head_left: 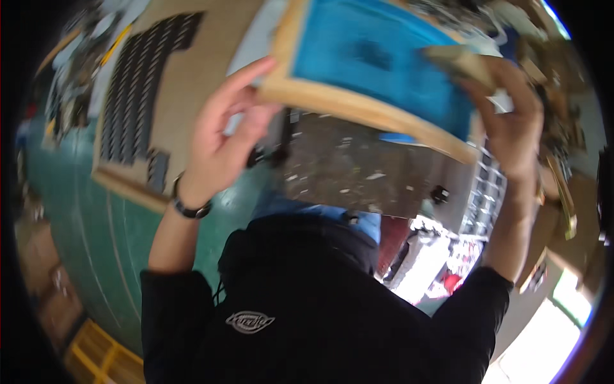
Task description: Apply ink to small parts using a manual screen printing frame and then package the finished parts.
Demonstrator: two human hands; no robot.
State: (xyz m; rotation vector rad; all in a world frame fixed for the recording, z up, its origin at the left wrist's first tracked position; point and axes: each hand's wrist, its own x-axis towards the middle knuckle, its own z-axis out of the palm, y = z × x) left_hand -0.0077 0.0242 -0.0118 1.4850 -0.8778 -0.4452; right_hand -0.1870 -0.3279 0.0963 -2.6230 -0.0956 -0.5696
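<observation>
A wooden frame [356, 98] with a blue screen [330, 38] and a dark blurred patch in it is raised at the top middle. My left hand [227, 134] has curled fingers on the frame's lower left corner. My right hand [515, 118], at the frame's right side, grips a tan wedge-like piece [457, 61] over the blue screen; whether it also grips the frame is unclear. Beneath the frame lies a dark, speckled work surface [348, 173], with a small blue item [396, 137] partly hidden by the frame's edge.
At the left a brown board [176, 83] holds rows of dark grey pieces [128, 96] above the green floor [83, 211]. A yellow slotted crate [102, 358] sits at lower left. Cluttered materials [553, 153] and cardboard line the right, with a metal grid [486, 195] beside the work surface.
</observation>
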